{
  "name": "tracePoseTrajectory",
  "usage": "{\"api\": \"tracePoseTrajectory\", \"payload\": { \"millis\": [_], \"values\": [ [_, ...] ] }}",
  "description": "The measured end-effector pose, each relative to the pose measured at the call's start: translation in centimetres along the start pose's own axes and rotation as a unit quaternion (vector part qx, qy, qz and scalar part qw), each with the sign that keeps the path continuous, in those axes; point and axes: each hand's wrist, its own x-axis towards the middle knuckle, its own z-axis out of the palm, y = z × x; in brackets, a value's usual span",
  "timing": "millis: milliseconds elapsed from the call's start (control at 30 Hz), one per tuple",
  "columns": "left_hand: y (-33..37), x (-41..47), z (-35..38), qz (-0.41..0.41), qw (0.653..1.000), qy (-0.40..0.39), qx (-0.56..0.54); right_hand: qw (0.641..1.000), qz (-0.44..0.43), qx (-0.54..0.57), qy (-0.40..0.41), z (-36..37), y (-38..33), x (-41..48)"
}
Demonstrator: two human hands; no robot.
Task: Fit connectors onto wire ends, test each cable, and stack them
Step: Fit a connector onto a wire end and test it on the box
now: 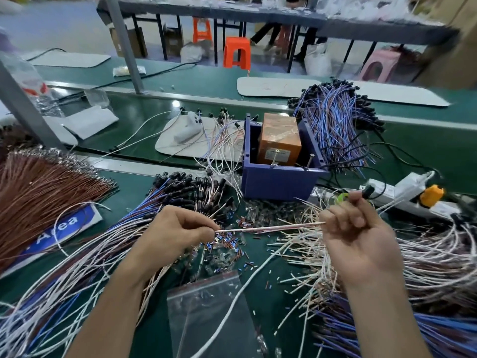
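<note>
The left hand is pinching one end of a thin pale pink wire between thumb and curled fingertips. The right hand is gripping the other end in curled fingers. The wire is stretching level between them, above small loose connectors lying on the green bench mat.

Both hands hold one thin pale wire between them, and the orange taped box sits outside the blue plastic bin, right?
No: the head view shows the orange taped box inside the blue plastic bin, not outside it. The left hand and right hand do hold the thin pale wire between them.
</note>
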Motion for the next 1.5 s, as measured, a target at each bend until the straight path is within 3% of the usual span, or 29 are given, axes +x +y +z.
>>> {"api": "tracePoseTrajectory", "payload": {
  "millis": [200, 400, 533, 733, 867, 933, 1033, 1167, 1267, 1367, 1500],
  "values": [
    [0.4, -0.7, -2.0, 0.005, 0.994, 0.09, -0.063, 0.999, -0.031, 0.029, 0.02, -1.6, -3.6, 0.5],
    [0.3, -0.6, -1.2, -0.016, 0.927, 0.155, -0.341, 0.991, -0.012, 0.118, 0.06, -2.8, -3.8, 0.9],
    [-0.4, -0.7, -0.8, -0.029, 0.932, 0.157, -0.326, 0.973, 0.02, 0.215, 0.084, -3.6, -4.1, 0.8],
    [-1.5, -1.6, -1.0, -0.074, 0.944, 0.182, -0.266, 0.957, 0.037, 0.272, 0.097, -3.5, -4.3, 0.8],
    [-0.8, -1.4, -1.1, -0.057, 0.882, 0.321, -0.34, 0.941, 0.017, 0.325, 0.094, -3.7, -4.6, 0.6],
    [0.7, -1.2, -0.5, -0.036, 0.901, 0.357, -0.243, 0.947, -0.003, 0.305, 0.098, -3.3, -4.9, 0.6],
    [4.0, -1.5, 3.0, 0.059, 0.949, 0.296, -0.089, 0.96, -0.029, 0.257, 0.108, -2.6, -4.5, 1.0],
    [7.6, -1.8, 9.3, 0.156, 0.981, 0.109, 0.018, 0.967, -0.024, 0.235, 0.094, -1.8, -3.0, 1.0],
    [7.8, -1.4, 11.8, 0.125, 0.991, 0.052, -0.017, 0.97, -0.014, 0.224, 0.091, -1.6, -2.9, 0.8],
    [7.1, -0.8, 11.3, 0.079, 0.993, 0.055, -0.072, 0.974, -0.007, 0.202, 0.101, -1.8, -3.1, 0.5],
    [5.7, -0.1, 9.3, 0.06, 0.994, 0.067, -0.055, 0.974, 0.022, 0.196, 0.11, -2.5, -2.1, 0.3]
  ]
}}
